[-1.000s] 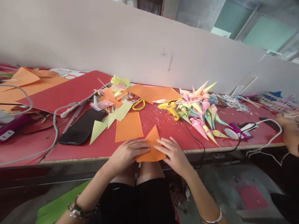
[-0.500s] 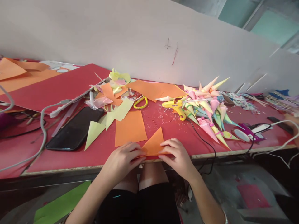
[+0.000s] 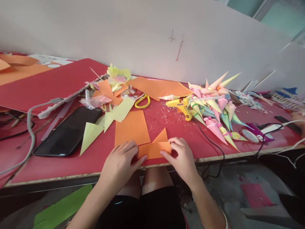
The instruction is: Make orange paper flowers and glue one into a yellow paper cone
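Observation:
Between my hands, at the table's front edge, is a piece of orange paper (image 3: 153, 150) with its near part folded up into a flat band; a pointed corner sticks up behind the band. My left hand (image 3: 122, 162) pinches the band's left end between thumb and fingers. At the other end, my right hand (image 3: 181, 156) grips the paper with its thumb in front and fingers behind. Just beyond my left hand lies a flat orange sheet (image 3: 131, 128). Cut yellow paper pieces (image 3: 91, 135) lie to its left.
A black phone (image 3: 69, 133) lies on the left near a white cable (image 3: 29, 121). Yellow-handled scissors (image 3: 143, 102) and a yellow glue gun (image 3: 182, 106) lie farther back. Pastel paper cones (image 3: 214, 111) are piled on the right. Another person's hand (image 3: 299, 117) shows at the far right edge.
The near part of the orange paper has been turned up into a wider band, covering most of the pointed flap. Both hands keep hold of its ends. The camera view has shifted slightly.

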Tool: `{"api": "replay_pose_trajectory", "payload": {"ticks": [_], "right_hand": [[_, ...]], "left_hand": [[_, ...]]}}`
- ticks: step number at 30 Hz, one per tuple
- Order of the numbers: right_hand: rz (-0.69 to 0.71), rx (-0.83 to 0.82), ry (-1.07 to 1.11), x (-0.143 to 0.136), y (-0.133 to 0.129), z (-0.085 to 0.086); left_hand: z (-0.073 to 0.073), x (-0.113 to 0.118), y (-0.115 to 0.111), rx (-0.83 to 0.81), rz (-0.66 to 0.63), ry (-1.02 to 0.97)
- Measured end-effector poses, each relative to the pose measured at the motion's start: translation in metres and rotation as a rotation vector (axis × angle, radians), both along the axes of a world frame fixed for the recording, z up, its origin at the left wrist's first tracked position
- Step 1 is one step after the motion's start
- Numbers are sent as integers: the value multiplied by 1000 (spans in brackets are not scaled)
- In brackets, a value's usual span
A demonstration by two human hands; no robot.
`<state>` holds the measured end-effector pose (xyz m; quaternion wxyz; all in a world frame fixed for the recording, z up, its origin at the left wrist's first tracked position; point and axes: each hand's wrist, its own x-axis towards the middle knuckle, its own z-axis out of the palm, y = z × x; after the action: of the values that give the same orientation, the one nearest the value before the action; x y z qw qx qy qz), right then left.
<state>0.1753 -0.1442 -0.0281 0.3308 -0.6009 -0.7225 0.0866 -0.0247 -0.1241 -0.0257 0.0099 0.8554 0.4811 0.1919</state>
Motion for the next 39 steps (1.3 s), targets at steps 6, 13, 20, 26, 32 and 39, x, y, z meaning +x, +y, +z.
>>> {"api": "replay_pose_trajectory", "payload": {"ticks": [6,13,20,26,32,39], "right_hand": [[-42,-5,-86,-3,1,-3],[-24,1,-159,-2,2,-4],[-24,5,-227,-3,2,-2],[-38,-2,-232,-4,0,-1],[-41,13,-241,-3,0,-2],[-146,106,-390,-6,-4,-2]], "left_hand": [[8,-1,-2,-9,124,81],[10,-8,-14,401,-36,65],[-2,14,-23,123,-441,225],[-1,6,-21,88,-394,221],[-1,-24,-20,191,-345,232],[1,-49,-13,219,-356,224]]}}
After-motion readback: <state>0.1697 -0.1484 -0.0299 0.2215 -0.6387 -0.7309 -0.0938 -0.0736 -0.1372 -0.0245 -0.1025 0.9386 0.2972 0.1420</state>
